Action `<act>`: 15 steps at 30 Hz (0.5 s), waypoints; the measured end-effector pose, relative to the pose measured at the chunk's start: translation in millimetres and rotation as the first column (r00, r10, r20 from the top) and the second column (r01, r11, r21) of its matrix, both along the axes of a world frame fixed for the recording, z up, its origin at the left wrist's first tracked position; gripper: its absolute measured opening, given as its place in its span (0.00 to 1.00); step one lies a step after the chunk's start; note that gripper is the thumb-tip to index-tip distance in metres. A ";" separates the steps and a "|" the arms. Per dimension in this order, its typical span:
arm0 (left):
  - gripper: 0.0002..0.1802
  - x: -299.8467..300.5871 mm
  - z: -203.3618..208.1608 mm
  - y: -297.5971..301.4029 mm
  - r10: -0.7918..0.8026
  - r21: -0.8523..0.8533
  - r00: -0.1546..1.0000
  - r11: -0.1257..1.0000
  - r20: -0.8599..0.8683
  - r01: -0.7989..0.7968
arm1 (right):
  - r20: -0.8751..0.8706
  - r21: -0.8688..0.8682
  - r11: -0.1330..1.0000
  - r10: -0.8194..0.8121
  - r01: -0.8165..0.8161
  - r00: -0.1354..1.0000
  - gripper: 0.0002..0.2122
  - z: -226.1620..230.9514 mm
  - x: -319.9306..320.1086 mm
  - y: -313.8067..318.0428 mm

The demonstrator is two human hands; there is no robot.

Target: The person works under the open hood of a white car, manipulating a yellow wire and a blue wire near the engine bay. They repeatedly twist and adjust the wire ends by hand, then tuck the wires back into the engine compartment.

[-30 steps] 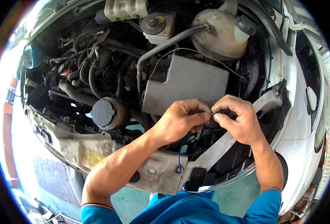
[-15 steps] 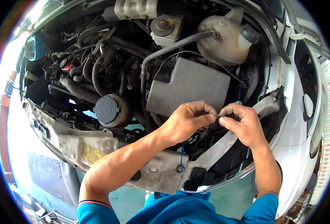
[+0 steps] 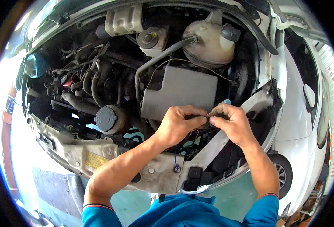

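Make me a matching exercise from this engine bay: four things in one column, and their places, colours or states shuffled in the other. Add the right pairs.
Column one
1. Left hand
2. Flat cover
3. Rounded tank
4. Printed label

Column two
A. Yellow, on the pale front panel
B. Off-white, with a dark cap
C. Bare, its fingertips close to those of the right hand
D. Plain grey, just beyond the hands

Right pairs: 1-C, 2-D, 3-B, 4-A
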State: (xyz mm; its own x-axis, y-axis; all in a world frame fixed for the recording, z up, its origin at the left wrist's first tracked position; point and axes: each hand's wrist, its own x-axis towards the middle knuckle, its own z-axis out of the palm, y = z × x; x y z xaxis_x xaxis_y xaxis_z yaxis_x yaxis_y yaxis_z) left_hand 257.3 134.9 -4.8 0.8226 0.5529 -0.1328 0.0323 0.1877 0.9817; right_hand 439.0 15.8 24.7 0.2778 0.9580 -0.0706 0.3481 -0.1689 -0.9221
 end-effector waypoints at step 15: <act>0.10 5.3 -7.5 -5.2 0.030 -0.014 0.999 0.999 0.028 -0.030 | 0.084 0.040 0.999 -0.010 0.007 0.996 0.09 3.6 -2.8 -2.7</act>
State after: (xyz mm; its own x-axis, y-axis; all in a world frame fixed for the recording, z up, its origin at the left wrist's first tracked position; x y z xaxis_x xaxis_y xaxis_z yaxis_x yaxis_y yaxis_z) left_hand 262.5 129.6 -12.3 0.8093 0.5756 -0.1169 -0.0016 0.2012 0.9795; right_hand 436.2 13.1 28.2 0.2893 0.9572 -0.0082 0.4238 -0.1358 -0.8955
